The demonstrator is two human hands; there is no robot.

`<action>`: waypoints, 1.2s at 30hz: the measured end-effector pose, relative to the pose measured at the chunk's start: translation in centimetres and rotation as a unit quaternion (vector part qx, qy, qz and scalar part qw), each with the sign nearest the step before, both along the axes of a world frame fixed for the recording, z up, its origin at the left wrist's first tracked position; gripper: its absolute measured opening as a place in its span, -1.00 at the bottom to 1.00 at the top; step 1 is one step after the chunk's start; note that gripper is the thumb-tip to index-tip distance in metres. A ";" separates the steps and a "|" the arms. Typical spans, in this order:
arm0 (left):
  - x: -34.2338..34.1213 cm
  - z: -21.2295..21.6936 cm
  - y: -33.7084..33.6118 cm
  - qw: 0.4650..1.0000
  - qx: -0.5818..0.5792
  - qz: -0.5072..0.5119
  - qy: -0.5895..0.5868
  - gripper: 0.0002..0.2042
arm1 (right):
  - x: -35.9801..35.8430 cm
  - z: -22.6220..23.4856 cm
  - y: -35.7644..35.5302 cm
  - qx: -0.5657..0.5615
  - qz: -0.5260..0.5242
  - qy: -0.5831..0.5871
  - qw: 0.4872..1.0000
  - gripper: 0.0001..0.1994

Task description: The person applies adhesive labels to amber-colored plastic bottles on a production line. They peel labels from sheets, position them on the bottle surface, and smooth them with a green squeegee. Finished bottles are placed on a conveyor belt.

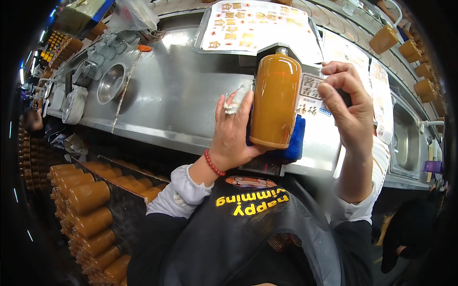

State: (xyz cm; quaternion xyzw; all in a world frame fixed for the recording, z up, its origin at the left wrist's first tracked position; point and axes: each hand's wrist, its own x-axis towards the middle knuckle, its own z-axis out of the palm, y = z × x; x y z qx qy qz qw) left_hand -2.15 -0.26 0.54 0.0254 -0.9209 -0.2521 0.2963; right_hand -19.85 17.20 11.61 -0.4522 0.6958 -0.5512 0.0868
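Note:
A glossy brown bottle (275, 100) with a short neck lies on a dark holder, its base toward me. My left hand (230, 128) grips its left side, with the thumb by the base. White wrapping (240, 97) covers one finger of that hand, and a red bead bracelet circles the wrist. To the right of the bottle, my right hand (352, 97) pinches a label (311, 95) between thumb and fingertips. Dark printing shows on the label, and its left edge is close to the bottle's side; whether it touches I cannot tell. A blue cloth (296, 139) is tucked beside the bottle's base.
On the steel counter (176, 86), a tray with printed label sheets (257, 28) lies beyond the bottle, and more sheets (350, 57) lie right. A metal bowl (112, 83) and glass jars (98, 55) stand left. Several brown bottles (90, 198) are stacked below left. A sink (405, 136) is right.

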 end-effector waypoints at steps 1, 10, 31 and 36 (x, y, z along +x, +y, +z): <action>-0.1 -0.5 -0.1 1.000 0.014 0.003 -0.023 0.06 | 0.2 -0.5 -0.2 0.028 -0.016 0.022 0.999 -0.87; -0.1 0.2 -0.1 0.999 0.008 -0.019 -0.027 0.15 | 1.6 -1.7 -2.3 -0.016 -0.018 0.022 0.999 -0.86; -7.0 2.0 -1.6 0.845 0.524 -0.108 -0.025 -0.24 | 1.4 -5.4 -3.4 -0.032 -0.153 0.157 0.975 -0.77; -7.5 1.0 -1.8 0.859 0.505 -0.081 -0.004 -0.21 | 2.7 -6.4 -2.1 0.045 -0.119 0.265 0.956 -0.59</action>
